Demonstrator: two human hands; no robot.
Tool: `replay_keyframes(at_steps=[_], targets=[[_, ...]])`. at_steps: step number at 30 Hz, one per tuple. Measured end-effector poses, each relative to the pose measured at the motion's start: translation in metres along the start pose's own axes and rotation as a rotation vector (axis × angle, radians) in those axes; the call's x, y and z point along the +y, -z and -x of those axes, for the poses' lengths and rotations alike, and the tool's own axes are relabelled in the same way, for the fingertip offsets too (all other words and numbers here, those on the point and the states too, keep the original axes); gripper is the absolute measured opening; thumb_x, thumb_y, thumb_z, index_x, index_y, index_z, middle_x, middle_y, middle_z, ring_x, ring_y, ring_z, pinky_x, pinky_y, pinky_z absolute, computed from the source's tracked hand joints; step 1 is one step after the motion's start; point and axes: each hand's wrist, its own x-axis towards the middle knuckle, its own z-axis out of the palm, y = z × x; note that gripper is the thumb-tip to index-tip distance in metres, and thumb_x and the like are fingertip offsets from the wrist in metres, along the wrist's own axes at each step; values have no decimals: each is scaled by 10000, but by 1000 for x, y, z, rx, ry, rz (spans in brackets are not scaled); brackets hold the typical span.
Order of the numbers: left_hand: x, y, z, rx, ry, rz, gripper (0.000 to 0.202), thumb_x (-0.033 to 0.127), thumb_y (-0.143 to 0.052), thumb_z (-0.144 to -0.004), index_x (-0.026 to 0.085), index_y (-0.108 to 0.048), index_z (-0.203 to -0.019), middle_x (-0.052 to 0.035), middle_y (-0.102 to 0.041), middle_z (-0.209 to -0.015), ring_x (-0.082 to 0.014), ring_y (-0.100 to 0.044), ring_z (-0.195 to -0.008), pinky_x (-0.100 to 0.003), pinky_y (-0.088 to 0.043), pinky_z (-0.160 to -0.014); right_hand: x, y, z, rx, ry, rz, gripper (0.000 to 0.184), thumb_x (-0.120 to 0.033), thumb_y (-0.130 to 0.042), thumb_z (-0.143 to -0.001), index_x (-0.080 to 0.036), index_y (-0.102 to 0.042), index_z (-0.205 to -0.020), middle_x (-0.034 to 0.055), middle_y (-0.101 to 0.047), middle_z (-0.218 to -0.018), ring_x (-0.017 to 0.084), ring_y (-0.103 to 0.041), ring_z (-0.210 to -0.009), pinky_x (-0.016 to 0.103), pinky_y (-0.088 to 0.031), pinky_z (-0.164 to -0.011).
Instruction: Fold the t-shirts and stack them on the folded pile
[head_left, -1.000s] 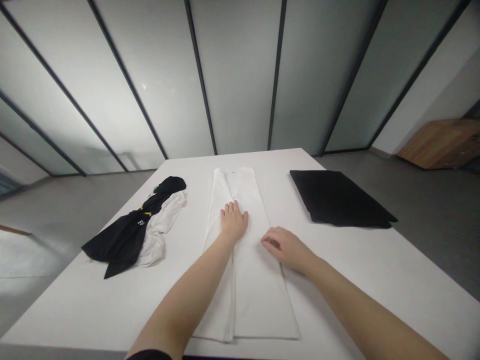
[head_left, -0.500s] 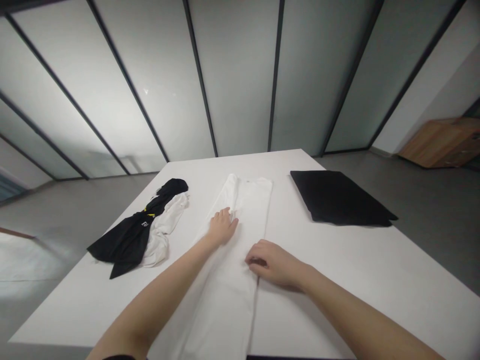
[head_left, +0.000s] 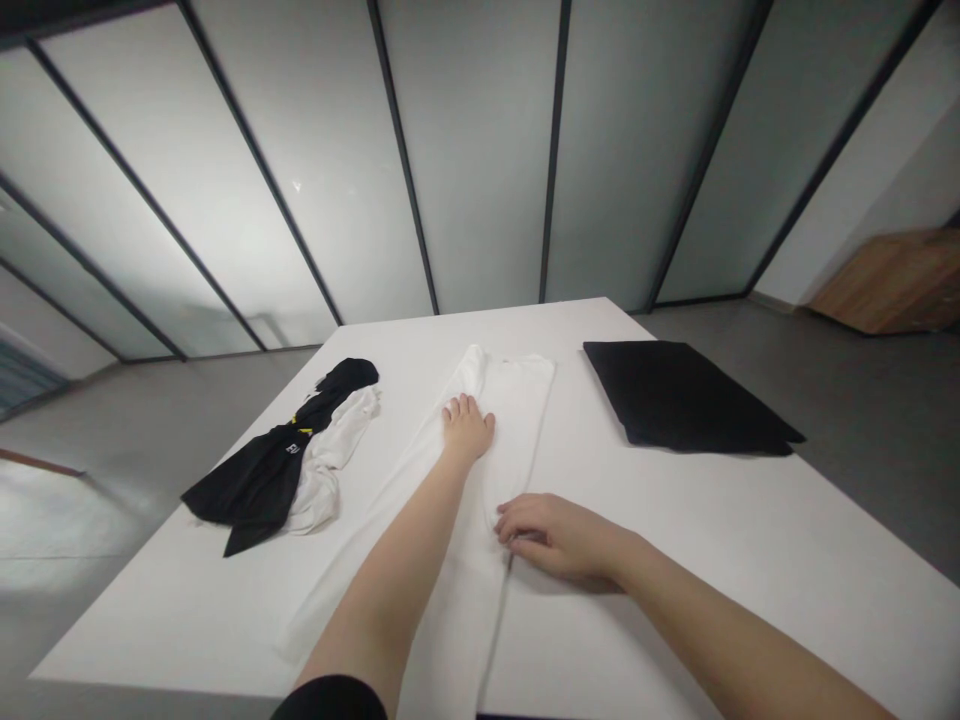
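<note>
While the left hand point(head_left: 466, 428) lies open on the white trousers point(head_left: 525, 400), the right hand point(head_left: 559, 535) pinches their edge. Flat pressure and even pull should prevent wrinkles.

Worktop point(head_left: 750, 540): 1.
White trousers point(head_left: 517, 400), spread flat: 1.
Folded black cloth point(head_left: 682, 395): 1.
Crumpled garments in the heap at left: 2, namely black garment point(head_left: 255, 480): 1, and white garment point(head_left: 330, 455): 1.
Grips on the trousers: 2, namely left grip point(head_left: 466, 428) and right grip point(head_left: 559, 535).
Wooden cabinet point(head_left: 892, 285): 1.
</note>
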Motion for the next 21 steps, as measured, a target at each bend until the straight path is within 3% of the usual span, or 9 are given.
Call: replay_keyframes(at_steps=[5,7,9,13,16,21], targets=[[-4,-3,30,-51,-171,24,656,443,-380,-1051,148,-404,-1638,-177,-371,-1725,-332,-298,-1622,-534,-233,-1309,-8,1,1,1,-20,43,229,-250,-558,-1036,-206,-782,-1029,74,-769,-946,203,-697,-868,332,-536,-836],[-7,-5,50,-36,-257,95,616,423,-406,-1048,170,-431,-1609,-171,-422,-1700,-320,-334,-1608,-519,-251,-1308,-4,-2,1,85,-21,64,236,-287,-550,-1048,-213,-771,-1010,73,-766,-938,211,-687,-883,343,-525,-851],[-10,-8,70,9,-287,306,551,385,-422,-1044,193,-443,-1561,-173,-513,-1634,-295,-423,-1560,-502,-303,-1288,3,-5,1,198,-14,56,234,-317,-549,-1053,-220,-755,-1000,73,-770,-945,218,-686,-903,356,-520,-875],[-17,-12,102,131,-71,999,356,351,-357,-1066,229,-412,-1395,-156,-663,-1377,-223,-635,-1313,-457,-468,-1161,13,-9,-2,407,-43,-16,236,-336,-534,-1062,-224,-727,-984,64,-754,-934,213,-688,-890,347,-526,-849],[-21,-13,113,183,105,1284,242,402,-354,-1055,261,-428,-1238,-117,-650,-1289,-199,-649,-1243,-422,-503,-1123,13,-13,-9,504,-113,-36,217,-301,-518,-1062,-221,-720,-1059,80,-753,-1019,225,-700,-969,362,-543,-894],[-23,-13,109,286,257,1448,243,451,-320,-1051,271,-462,-1128,-101,-625,-1273,-180,-641,-1215,-409,-514,-1121,13,-23,-38,363,-158,112,371,-191,-500,-1021,-200,-649,-1360,147,-702,-1344,269,-652,-1254,464,-507,-1105]])
